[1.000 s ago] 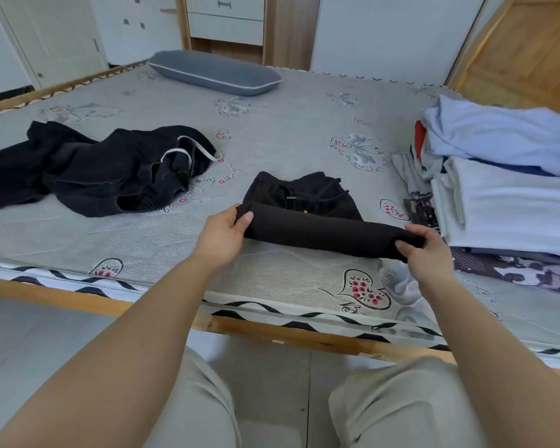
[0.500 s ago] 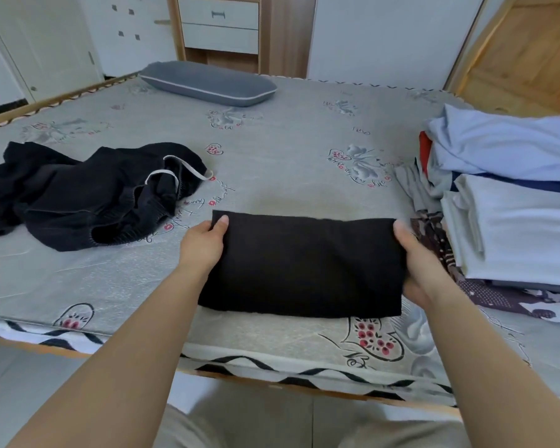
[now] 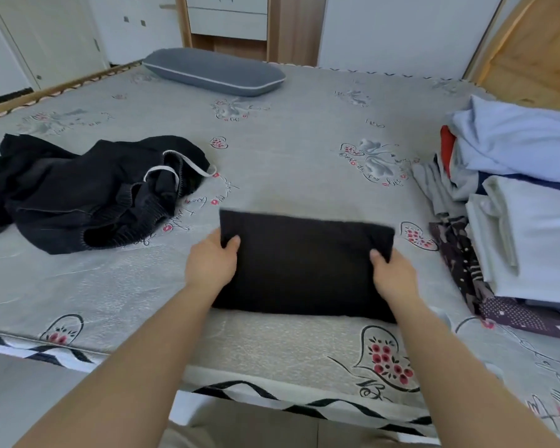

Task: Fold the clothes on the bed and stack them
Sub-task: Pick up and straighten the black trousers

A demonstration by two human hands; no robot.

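Folded black garment [image 3: 304,266] lies flat near the bed's [image 3: 304,130] front edge. Left hand [image 3: 212,265] pinches its left edge, thumb on top; right hand [image 3: 393,276] pinches the right edge likewise. Crumpled black clothing [image 3: 88,195] lies left; stack of folded clothes [image 3: 524,221] right; grey pillow [image 3: 214,71] far back.

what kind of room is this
Most likely a bedroom in a home: a wide mattress with a printed grey cover, a grey pillow at its far edge, and a chest of drawers against the wall beyond. A pile of clothes fits too.
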